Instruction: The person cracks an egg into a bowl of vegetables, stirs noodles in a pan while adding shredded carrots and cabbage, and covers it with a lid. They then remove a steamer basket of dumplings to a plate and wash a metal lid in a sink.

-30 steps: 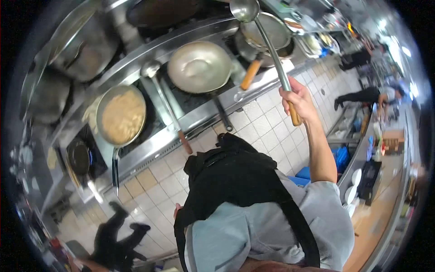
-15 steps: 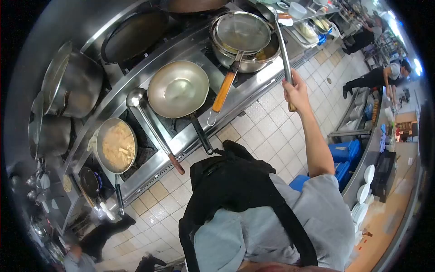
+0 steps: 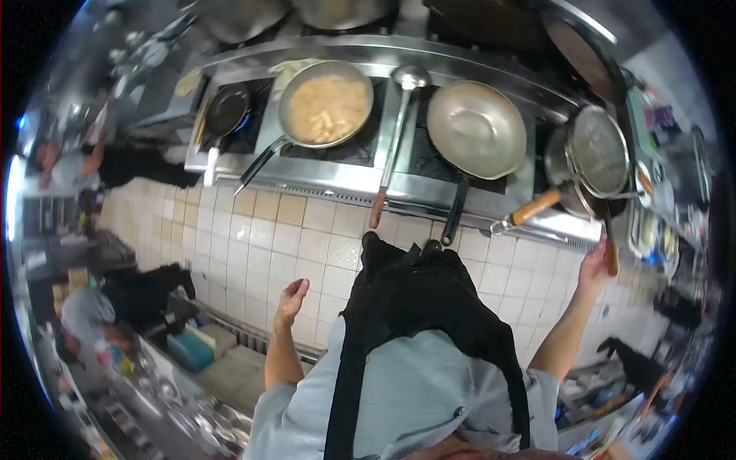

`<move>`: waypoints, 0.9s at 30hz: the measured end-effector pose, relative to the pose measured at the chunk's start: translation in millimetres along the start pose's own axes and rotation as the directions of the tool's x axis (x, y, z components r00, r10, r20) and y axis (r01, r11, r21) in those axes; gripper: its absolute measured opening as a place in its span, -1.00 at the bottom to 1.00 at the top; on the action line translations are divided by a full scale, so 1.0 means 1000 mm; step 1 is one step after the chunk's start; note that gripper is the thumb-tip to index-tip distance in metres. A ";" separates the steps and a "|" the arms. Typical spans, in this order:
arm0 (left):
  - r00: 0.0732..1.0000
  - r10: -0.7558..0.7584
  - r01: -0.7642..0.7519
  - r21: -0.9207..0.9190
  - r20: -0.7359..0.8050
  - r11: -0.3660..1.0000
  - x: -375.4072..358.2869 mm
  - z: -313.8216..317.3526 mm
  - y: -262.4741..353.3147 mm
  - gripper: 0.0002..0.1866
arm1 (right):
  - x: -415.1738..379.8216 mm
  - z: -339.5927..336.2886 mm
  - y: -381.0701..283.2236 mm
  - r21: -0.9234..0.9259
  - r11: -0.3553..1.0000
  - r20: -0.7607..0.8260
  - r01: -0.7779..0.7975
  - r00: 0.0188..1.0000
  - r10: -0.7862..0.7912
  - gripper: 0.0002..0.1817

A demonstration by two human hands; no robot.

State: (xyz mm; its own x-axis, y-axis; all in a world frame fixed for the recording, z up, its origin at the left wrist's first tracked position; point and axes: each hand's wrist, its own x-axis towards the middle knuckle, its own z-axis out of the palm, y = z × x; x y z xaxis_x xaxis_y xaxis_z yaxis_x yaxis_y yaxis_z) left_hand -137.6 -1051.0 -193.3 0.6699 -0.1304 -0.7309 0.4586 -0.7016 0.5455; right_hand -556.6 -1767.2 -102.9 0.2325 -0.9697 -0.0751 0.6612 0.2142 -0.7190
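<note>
At the right of the frame, the right hand [image 3: 594,265] was closed on the brown wooden handle of a long steel ladle [image 3: 612,261]. The ladle's long axis ran nearly upright in the frame, with the wooden end pointing down and the slim metal shaft rising, leaning slightly left, to the round steel pot [image 3: 559,156] at the right end of the stove. Its bowl could not be made out there. The handle lay along the right side of the grip, its butt beside the base of the hand, and the shaft came out above the fingers. Over the pot sat a round, fine-mesh steel strainer [image 3: 600,149], its orange-brown wooden handle slanting to the lower left, just beside the hand's upper left. The bare left hand [image 3: 292,300], left of centre, held nothing, its fingers loosely bent and clear of the palm, above the pale square floor tiles [image 3: 261,264] and well apart from the stove. In the upper middle stood a bare silvery wok [image 3: 477,126] with a black handle pointing down; left of it lay a second steel ladle [image 3: 395,146], its reddish-brown grip also pointing down.
</note>
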 end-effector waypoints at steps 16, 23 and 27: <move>0.976 0.217 -0.211 -0.217 0.003 0.953 -0.253 0.236 -0.203 -0.50 | -0.133 0.022 0.295 -0.997 0.060 0.053 -0.047 0.137 0.989 -0.73; 0.988 0.109 -0.068 -0.328 0.108 0.942 -0.346 0.035 -0.080 -0.54 | -0.217 0.108 0.382 -0.860 0.145 0.088 0.488 -0.138 0.986 -0.69; 0.864 0.055 -0.085 -0.038 -0.500 0.996 -0.413 -0.072 -0.087 -0.49 | -0.299 0.162 0.428 -0.724 0.249 0.111 0.643 -0.247 0.963 -0.68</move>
State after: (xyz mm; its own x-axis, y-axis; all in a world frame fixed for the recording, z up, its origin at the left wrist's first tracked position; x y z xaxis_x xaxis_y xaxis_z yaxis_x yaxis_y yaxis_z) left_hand -412.2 -886.1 90.6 0.8961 0.1996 -0.3963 0.4218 -0.6607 0.6210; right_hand -227.2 -1366.7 -276.5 0.6579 0.4590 -0.5971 -0.2026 -0.6557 -0.7273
